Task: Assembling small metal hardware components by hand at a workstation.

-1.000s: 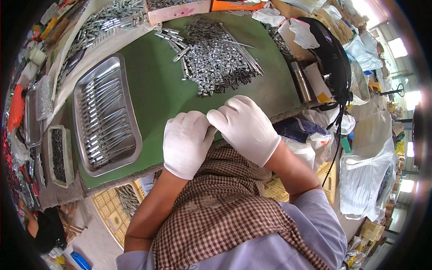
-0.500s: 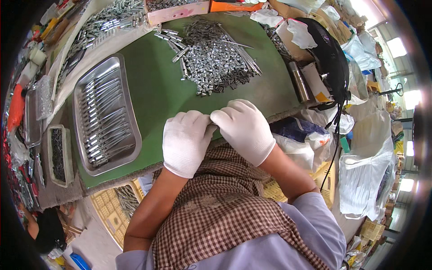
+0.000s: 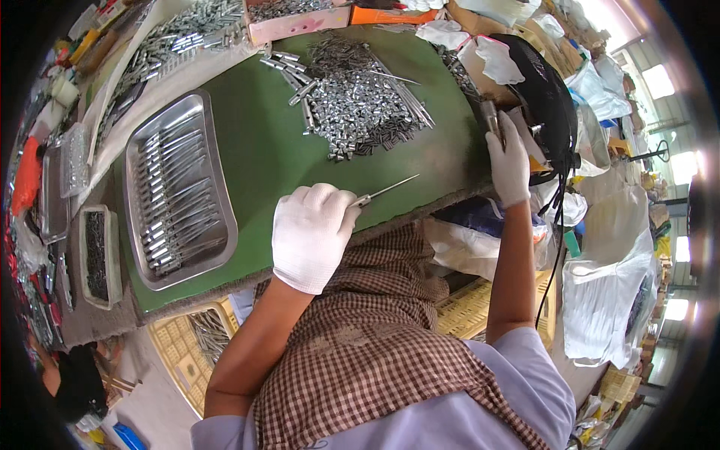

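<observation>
My left hand (image 3: 310, 236), in a white glove, pinches a slim metal tool with a thin pointed shaft (image 3: 391, 185) above the near edge of the green work surface (image 3: 259, 142). The shaft points to the upper right, while the fingers cover most of its thicker end. At the right side of the table, my gloved right hand (image 3: 511, 166) has its fingers round a metal cylinder (image 3: 489, 114), whose lower part is hidden by the hand. Beyond my left hand lies a pile of small silvery metal fittings (image 3: 356, 109), with dark little pins and long rods at its edges.
On the left, a steel tray (image 3: 229, 247) holds rows of similar pointed metal pieces. A small bin (image 3: 112, 259) of dark parts stands beside it. A pink box (image 3: 296, 28) of metal parts is at the back. A black bag (image 3: 551, 97) hangs by the right edge.
My right hand has left my left hand and moved right to the metal cylinder. The pointed shaft in my left hand now shows. My left hand has barely moved.
</observation>
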The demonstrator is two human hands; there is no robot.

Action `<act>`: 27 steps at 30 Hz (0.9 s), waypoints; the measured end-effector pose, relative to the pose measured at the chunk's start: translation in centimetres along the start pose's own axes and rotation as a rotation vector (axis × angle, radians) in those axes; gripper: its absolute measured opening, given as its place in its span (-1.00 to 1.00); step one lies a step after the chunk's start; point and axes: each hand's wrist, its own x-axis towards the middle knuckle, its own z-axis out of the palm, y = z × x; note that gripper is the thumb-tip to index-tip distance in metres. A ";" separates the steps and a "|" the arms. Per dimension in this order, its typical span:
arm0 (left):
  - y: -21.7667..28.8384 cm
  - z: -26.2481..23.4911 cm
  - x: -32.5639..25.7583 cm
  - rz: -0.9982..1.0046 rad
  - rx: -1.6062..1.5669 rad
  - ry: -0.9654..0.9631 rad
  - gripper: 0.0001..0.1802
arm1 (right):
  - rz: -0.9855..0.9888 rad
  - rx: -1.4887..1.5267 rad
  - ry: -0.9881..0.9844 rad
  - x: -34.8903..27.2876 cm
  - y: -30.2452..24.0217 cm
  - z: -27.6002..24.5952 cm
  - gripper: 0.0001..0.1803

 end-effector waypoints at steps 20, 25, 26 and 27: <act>0.3 -0.1 0.0 -0.020 0.017 -0.032 -0.86 | -0.319 0.257 -0.281 -12.4 -12.5 -0.2 -0.17; 0.0 -0.1 -0.3 0.000 0.032 -0.027 -0.83 | -0.314 0.384 -0.079 -12.3 -13.2 -1.2 -0.20; -0.1 -0.1 -0.2 0.007 0.031 -0.030 -0.83 | -0.308 0.383 -0.074 -12.3 -13.3 -1.1 -0.20; 0.0 -0.1 -0.3 0.004 0.020 -0.021 -0.84 | -0.301 0.253 -0.204 -12.5 -13.2 -0.8 -0.20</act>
